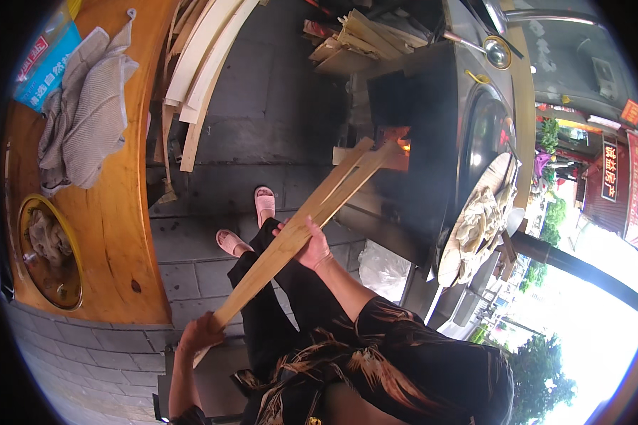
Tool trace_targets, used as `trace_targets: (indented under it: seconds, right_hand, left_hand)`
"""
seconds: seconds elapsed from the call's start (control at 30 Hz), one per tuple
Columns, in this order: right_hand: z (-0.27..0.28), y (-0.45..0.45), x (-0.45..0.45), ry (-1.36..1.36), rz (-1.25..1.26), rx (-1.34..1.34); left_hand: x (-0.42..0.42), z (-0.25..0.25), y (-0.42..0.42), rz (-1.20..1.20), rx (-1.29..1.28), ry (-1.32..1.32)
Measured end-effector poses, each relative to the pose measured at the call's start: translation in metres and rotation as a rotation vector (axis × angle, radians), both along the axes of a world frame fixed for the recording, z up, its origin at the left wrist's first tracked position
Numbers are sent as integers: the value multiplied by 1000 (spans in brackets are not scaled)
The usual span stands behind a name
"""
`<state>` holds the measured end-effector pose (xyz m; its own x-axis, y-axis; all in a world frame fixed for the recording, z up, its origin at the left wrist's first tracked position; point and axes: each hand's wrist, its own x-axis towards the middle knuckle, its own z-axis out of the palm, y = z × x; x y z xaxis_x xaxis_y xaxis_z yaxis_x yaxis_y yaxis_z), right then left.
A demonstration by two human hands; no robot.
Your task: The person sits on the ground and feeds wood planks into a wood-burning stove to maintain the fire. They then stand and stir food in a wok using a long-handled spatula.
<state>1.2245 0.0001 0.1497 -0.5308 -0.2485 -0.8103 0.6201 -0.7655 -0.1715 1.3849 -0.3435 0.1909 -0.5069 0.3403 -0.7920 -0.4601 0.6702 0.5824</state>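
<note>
A long, thin wooden board (276, 247) slants across my lap, split lengthwise at its far end into two prongs. Around its near end closes my left hand (199, 333). My right hand (313, 245) grips the board about midway, its thumb on top. The prong tips reach the firebox opening of a dark stove (425, 138); I cannot tell how far in they go. Orange flame (405, 143) glows in that opening, where a short piece of wood (343, 156) also sticks out.
Long wood strips (207, 64) lean beside an orange wooden table (122, 249), which bears a cloth (87, 117) and a yellow-rimmed bowl (50, 249). Split wood (375, 40) is piled beyond the stove. A round tray of food (481, 228) sits at the stove's right; a plastic bag (384, 271) lies below.
</note>
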Motion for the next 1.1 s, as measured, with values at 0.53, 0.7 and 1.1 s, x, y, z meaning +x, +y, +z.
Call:
trace_targets:
  seconds: [0.53,0.7,1.1]
  right_hand:
    - [-82,65,-24,-202,-38,306]
    - [-98,143,-65,-182,-273,434]
    - [-103,254,-12,-50,166,709]
  left_hand:
    - [-75,-82,60,-34,-24,7]
    - [-125,-105,144,-30,53,102]
    - [-264,-211,363,48,447,91]
